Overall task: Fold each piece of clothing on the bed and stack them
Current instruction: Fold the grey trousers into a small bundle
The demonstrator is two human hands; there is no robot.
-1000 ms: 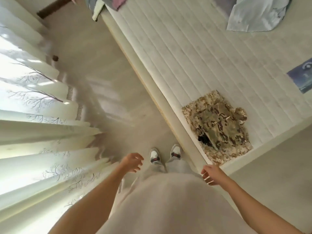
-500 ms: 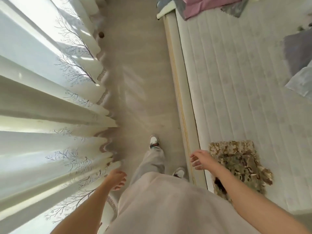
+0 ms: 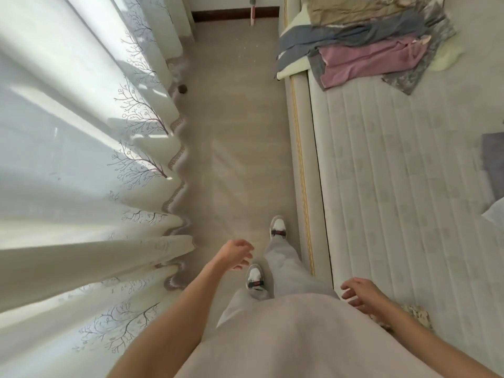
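A heap of unfolded clothes lies at the far end of the bed [image 3: 403,170]: a pink garment [image 3: 365,61], a grey-blue one [image 3: 341,39], a beige one [image 3: 351,9] and a grey patterned piece [image 3: 409,77]. The folded camouflage garment [image 3: 418,313] shows only as a corner behind my right forearm. My left hand [image 3: 234,253] hangs over the floor, fingers relaxed, holding nothing. My right hand [image 3: 360,294] hovers over the near edge of the mattress, fingers loosely spread and empty.
A narrow strip of floor [image 3: 234,148] runs between the sheer curtains [image 3: 90,165] on the left and the bed frame [image 3: 302,165] on the right. More cloth, grey [image 3: 492,154] and pale blue [image 3: 496,211], shows at the right edge. A small dark object [image 3: 182,89] lies by the curtain.
I have turned and stepped along the bedside toward the far end; the camouflage garment slid to the lower right behind my arm, and the clothes heap came into fuller view. Both hands stay empty.
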